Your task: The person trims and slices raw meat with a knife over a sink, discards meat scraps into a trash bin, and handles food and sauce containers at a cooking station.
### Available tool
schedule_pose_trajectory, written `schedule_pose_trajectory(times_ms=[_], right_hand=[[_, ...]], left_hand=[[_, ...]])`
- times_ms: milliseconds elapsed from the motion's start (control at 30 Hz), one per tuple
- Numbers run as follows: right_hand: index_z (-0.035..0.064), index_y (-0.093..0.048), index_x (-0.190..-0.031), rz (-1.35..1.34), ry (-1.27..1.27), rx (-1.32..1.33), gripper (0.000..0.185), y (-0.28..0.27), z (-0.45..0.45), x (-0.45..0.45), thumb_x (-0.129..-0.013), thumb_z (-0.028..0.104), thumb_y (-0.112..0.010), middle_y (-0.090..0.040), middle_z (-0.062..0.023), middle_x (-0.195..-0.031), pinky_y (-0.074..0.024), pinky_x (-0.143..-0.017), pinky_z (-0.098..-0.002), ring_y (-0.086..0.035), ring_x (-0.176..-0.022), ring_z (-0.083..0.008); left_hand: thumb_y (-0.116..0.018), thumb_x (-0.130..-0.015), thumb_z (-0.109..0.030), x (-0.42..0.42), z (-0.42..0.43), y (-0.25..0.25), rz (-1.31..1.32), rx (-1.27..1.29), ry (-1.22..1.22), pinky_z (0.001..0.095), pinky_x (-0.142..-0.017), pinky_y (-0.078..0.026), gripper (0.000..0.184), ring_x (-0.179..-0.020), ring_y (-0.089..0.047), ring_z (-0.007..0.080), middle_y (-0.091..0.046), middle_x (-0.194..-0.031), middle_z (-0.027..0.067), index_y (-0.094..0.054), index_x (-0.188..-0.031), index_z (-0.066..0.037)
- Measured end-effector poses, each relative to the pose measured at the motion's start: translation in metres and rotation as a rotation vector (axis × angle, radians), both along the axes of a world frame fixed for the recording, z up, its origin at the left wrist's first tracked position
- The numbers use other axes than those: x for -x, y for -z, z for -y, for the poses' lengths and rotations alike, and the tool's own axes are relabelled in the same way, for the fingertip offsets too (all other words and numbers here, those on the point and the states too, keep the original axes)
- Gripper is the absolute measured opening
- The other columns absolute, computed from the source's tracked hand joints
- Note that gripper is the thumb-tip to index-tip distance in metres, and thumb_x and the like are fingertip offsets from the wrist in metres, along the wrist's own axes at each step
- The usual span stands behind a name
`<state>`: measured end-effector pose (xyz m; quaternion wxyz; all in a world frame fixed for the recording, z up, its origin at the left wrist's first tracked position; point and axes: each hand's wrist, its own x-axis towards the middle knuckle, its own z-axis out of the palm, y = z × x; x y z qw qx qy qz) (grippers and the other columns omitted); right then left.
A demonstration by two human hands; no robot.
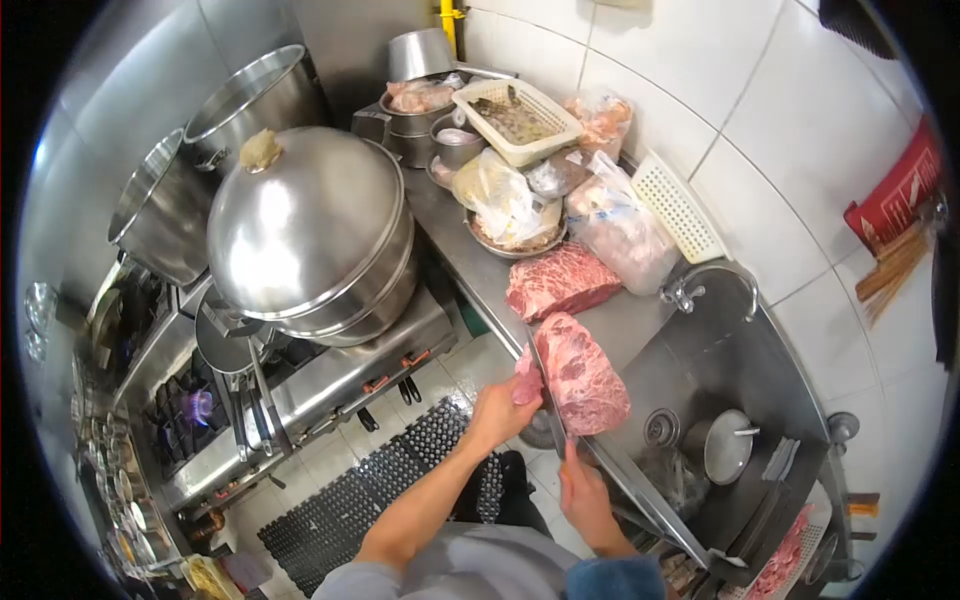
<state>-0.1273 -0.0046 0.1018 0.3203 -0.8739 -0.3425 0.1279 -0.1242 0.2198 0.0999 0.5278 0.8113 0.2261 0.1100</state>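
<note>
A large marbled slab of raw beef (585,385) lies at the sink's near-left edge. The long blade of a knife (548,385) stands along the left side of this slab. My right hand (585,498) is wrapped round the knife's handle, below the meat. On the blade's other side, my left hand (503,410) has its fingers closed on a small pink piece of beef (527,385). Just beyond the slab, a second block of marbled beef (562,280) rests on the steel counter (450,225), touched by neither hand.
Bagged meat (625,230), a cream basket (517,120) and bowls crowd the counter's back. The sink (690,365) on the right holds a pot (728,447). Left stands a stove with a large domed steamer (310,230), pan handles and a lit burner (197,407). A black mat (385,490) covers the floor.
</note>
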Motion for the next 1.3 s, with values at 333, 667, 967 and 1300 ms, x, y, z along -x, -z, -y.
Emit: schedule_pose_trajectory(times_ms=[333, 667, 967, 1300], right_hand=[[-0.0089, -0.047, -0.135, 0.247, -0.045, -0.114, 0.046, 0.063, 0.022, 0.005, -0.093, 0.007, -0.054, -0.062, -0.0285, -0.114, -0.0528, -0.074, -0.0408, -0.066, -0.086, -0.0366], [-0.0075, -0.047, -0.136, 0.194, -0.223, -0.124, 0.046, -0.03, -0.087, -0.039, -0.093, 0.007, -0.055, -0.063, -0.027, -0.11, -0.0527, -0.074, -0.0405, -0.066, -0.085, -0.0362], [-0.0063, -0.046, -0.136, 0.186, -0.305, -0.143, 0.047, -0.036, -0.098, -0.057, -0.092, 0.006, -0.056, -0.063, -0.0256, -0.106, -0.0526, -0.073, -0.0403, -0.066, -0.084, -0.0359], [-0.0049, -0.046, -0.137, 0.194, -0.278, -0.138, 0.047, -0.04, -0.098, -0.052, -0.092, 0.006, -0.056, -0.064, -0.024, -0.102, -0.0525, -0.072, -0.04, -0.066, -0.082, -0.0355]], left_hand=[[-0.058, -0.084, -0.027, -0.011, 0.009, 0.021, -0.093, 0.186, 0.14, 0.0367, -0.062, -0.053, 0.024, -0.068, -0.066, 0.0207, -0.069, -0.079, 0.0103, -0.067, -0.096, -0.008], [-0.065, -0.078, -0.027, 0.003, 0.018, -0.038, 0.183, 0.053, -0.041, 0.0387, -0.052, -0.05, 0.022, -0.051, -0.062, 0.0217, -0.063, -0.057, 0.0097, -0.068, -0.07, -0.007], [-0.068, -0.079, -0.028, 0.002, 0.027, -0.037, 0.024, 0.051, -0.172, 0.0369, -0.056, -0.051, 0.025, -0.065, -0.064, 0.0282, -0.068, -0.077, 0.0159, -0.069, -0.084, -0.003], [-0.072, -0.08, -0.025, -0.039, 0.005, 0.089, 0.438, -0.061, 0.027, 0.0362, -0.058, -0.051, 0.026, -0.065, -0.063, 0.0244, -0.07, -0.081, 0.0132, -0.072, -0.096, -0.004]])
